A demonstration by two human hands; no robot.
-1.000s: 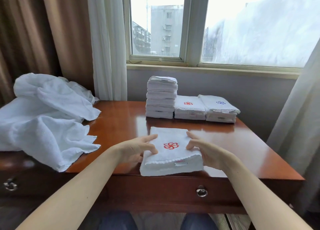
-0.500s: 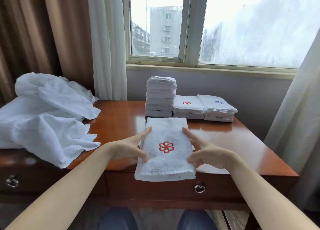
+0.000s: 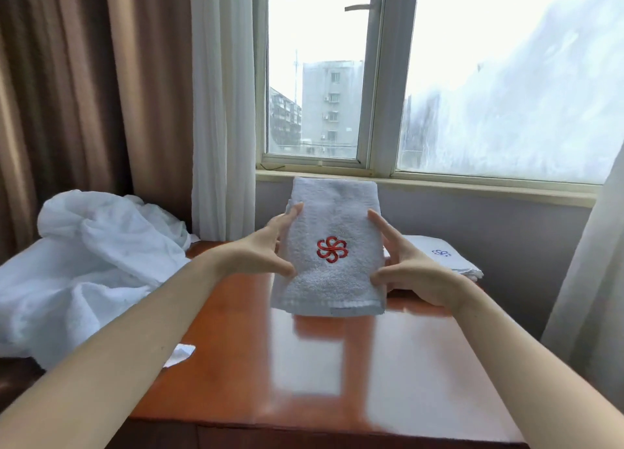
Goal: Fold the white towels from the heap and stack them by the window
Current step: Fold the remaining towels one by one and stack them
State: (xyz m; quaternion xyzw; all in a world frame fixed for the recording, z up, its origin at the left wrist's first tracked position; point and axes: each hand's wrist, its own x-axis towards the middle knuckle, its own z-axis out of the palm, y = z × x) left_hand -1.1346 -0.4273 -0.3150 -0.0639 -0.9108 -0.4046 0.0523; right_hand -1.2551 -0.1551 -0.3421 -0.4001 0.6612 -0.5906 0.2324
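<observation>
Looked like the carry step: taking a done towel toward the window (image 3: 489, 77), to the far edge of the big brown table (image 3: 337, 364). Best done slow and level, with the same squeeze on both sides, so no fold fell open. Needed care to stay away from the left edge, where the heap (image 3: 94, 262) of loose white towels lay, so nothing got dragged. Best put down straight on a pile, edges lined up, red flower mark (image 3: 332, 249) on top. Could see just one pile, the blue-mark towel (image 3: 439, 256) at the far right corner. Could not tell what sat behind the lifted towel.

Held the folded towel (image 3: 332, 212) up in the air over the middle of the table, near the far edge, not touching the wood, far end tipped up. Sat right between the two hands. Gripped on its left side by the left hand (image 3: 263, 252), thumb on the front and fingers along the side. Gripped on its right side by the right hand (image 3: 412, 273) the same way.
</observation>
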